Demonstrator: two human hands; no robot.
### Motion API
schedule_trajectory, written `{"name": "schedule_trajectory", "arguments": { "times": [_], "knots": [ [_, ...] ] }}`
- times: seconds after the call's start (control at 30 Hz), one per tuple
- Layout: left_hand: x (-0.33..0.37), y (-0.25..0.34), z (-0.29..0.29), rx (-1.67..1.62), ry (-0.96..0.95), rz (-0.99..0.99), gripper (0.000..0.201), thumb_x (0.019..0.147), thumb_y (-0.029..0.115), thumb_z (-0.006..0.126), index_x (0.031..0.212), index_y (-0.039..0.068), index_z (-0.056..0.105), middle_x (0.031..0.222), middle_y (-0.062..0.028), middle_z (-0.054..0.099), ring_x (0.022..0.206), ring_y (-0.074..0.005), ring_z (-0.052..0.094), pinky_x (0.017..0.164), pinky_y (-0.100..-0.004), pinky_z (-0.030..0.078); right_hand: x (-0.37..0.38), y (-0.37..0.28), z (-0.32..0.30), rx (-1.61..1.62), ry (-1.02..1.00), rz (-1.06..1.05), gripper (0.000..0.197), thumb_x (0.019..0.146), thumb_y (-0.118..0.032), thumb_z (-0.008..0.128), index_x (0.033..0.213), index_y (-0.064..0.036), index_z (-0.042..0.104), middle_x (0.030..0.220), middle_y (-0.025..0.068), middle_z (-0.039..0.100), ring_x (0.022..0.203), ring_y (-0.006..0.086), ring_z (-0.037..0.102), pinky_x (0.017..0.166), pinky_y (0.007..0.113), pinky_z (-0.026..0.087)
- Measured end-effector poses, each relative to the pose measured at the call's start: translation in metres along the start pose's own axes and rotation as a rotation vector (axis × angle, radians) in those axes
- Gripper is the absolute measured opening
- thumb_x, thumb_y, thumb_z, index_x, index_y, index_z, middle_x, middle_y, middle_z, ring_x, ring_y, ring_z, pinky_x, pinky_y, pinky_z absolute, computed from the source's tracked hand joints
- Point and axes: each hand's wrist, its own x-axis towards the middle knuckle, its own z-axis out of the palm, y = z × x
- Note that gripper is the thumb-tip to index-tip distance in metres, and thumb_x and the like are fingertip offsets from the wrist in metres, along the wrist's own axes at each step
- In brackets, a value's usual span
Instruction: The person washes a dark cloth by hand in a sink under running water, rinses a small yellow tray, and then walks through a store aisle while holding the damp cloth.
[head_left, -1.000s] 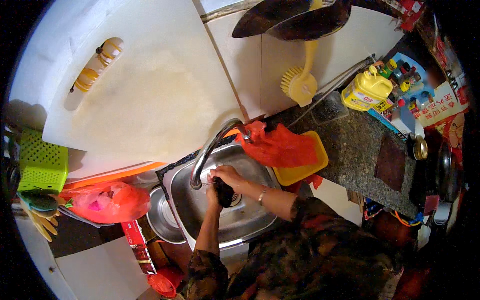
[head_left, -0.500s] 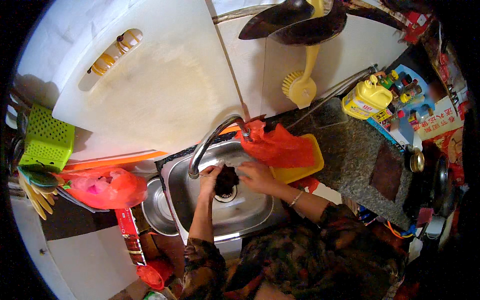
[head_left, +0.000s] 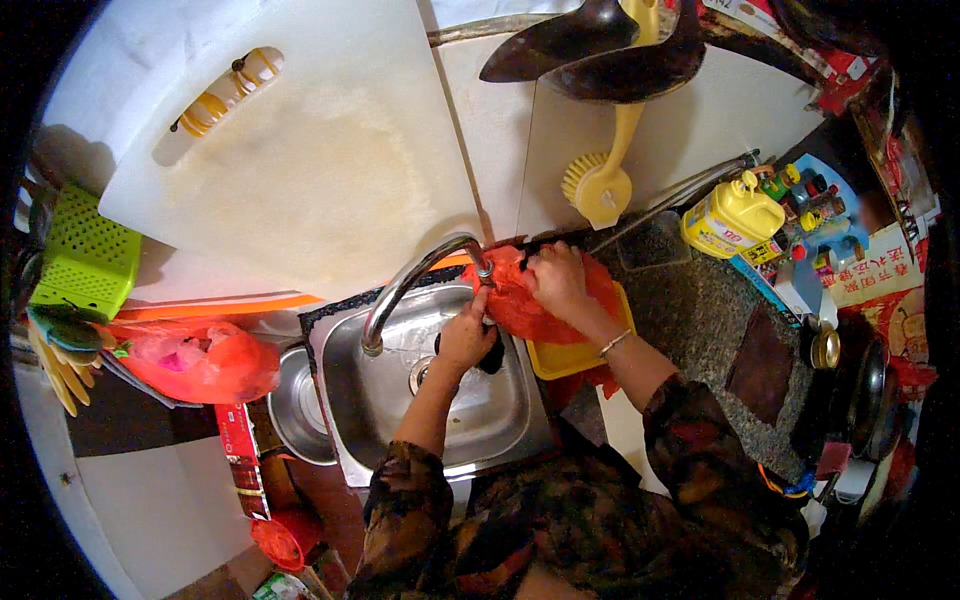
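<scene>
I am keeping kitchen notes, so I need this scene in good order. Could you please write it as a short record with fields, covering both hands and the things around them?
Left hand: over the metal sink, apparently holding a black item, kind unclear
Right hand: at the red plastic bag, grip unclear
Under the bag: yellow tray, right of the sink
Faucet: curved metal, spout over the sink
Behind the sink: white cutting board
Far left: green perforated basket
Right counter: yellow jug

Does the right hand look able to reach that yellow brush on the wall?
Probably yes: the right hand is at the red bag below the brush, and nothing seems to block the way up.
</scene>
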Motion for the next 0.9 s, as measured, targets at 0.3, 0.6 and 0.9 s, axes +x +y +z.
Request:
{"name": "schedule_trajectory", "arguments": {
  "times": [0.3,0.6,0.9],
  "knots": [
    [-0.023,0.003,-0.043,0.120,-0.014,-0.001,0.037,0.074,0.018,0.066,0.104,0.004,0.049,0.103,-0.0175,0.054,0.080,-0.0386,0.060,0.070,-0.0462,0.051,0.014,0.024,-0.036,0.655,0.379,0.165,0.012,0.081,-0.013,0.060,0.091,-0.0094,0.066,0.082,0.0144,0.065,0.075,0.0345,0.063,0.068,0.042,0.051],
    [-0.034,-0.003,-0.049,0.150,0.048,-0.052,0.050,0.072,0.016,0.069,0.116,0.004,0.048,0.112,-0.0199,0.052,0.079,-0.0389,0.061,0.070,-0.0450,0.051,0.013,0.011,-0.039,0.421,0.349,0.039,0.028,0.075,-0.009,0.061,0.103,-0.0056,0.062,0.107,0.0132,0.060,0.101,0.0324,0.055,0.088,0.042,0.044],
    [-0.041,-0.003,-0.037,0.077,0.117,0.089,0.053,0.070,0.013,0.070,0.119,0.005,0.050,0.128,-0.0198,0.046,0.080,-0.0357,0.063,0.069,-0.0427,0.053,0.022,-0.019,-0.022,0.199,0.309,-0.143,0.015,0.076,-0.013,0.063,0.091,-0.0083,0.062,0.097,0.0069,0.058,0.096,0.0296,0.051,0.085,0.041,0.041]
  ]
}}
